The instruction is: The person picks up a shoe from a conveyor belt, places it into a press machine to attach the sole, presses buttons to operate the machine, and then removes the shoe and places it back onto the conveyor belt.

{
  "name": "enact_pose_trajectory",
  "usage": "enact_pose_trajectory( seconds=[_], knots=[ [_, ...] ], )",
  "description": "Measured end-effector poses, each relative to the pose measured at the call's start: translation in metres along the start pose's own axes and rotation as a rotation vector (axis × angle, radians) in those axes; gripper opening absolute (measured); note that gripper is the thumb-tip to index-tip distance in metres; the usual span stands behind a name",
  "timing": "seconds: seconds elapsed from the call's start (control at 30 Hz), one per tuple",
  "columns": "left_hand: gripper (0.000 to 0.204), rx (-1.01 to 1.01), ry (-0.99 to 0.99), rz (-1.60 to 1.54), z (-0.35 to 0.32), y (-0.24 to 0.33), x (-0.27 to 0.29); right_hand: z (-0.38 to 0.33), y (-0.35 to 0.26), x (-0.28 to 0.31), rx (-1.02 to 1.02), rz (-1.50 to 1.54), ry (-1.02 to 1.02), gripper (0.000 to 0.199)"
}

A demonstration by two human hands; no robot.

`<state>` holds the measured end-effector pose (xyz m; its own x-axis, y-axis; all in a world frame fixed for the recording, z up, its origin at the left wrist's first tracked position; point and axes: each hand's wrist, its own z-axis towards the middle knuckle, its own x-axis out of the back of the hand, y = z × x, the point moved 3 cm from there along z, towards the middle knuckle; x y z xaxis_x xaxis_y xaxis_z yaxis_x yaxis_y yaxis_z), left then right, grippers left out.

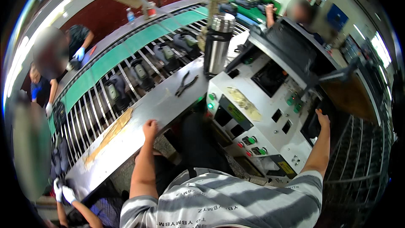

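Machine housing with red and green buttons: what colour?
Mostly white machine housing; best in head view.

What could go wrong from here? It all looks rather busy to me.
The right hand is by the machine's raised lid; if that dropped, fingers might get pinched. The flask stands upright close to the machine, so a bump could topple it. The pliers lie loose beside the rollers and might get knocked onto them.
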<state>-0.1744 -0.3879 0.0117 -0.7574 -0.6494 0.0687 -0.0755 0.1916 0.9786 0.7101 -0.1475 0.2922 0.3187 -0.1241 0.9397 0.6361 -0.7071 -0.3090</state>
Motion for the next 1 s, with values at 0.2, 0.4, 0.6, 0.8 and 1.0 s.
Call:
enact_pose_trajectory(
  seconds=[0.2, 0.4, 0.6, 0.8, 1.0],
  knots=[
    [0.008, 0.051, 0.473, -0.089, -0.083, -0.008, 0.173, -0.033, -0.005, -0.001, -0.215, -0.066, 0.195, 0.093],
    [0.012, -0.083, 0.574, -0.062, -0.104, -0.037, 0.177, -0.127, -0.007, 0.003, -0.052, 0.121, 0.665, 0.081],
    [0.019, 0.048, 0.777, 0.496, -0.111, 0.007, 0.14, -0.217, 0.044, -0.025, 0.354, 0.312, 1.043, 0.081],
    [0.015, 0.039, 0.393, -0.077, -0.102, -0.017, 0.143, -0.249, 0.067, -0.097, 0.531, 0.843, 0.898, 0.062],
    [0.038, 0.029, -0.401, -0.355, -0.16, 0.077, 0.068, -0.376, -0.067, -0.114, 0.567, 1.22, -0.145, 0.037]
  ],
)
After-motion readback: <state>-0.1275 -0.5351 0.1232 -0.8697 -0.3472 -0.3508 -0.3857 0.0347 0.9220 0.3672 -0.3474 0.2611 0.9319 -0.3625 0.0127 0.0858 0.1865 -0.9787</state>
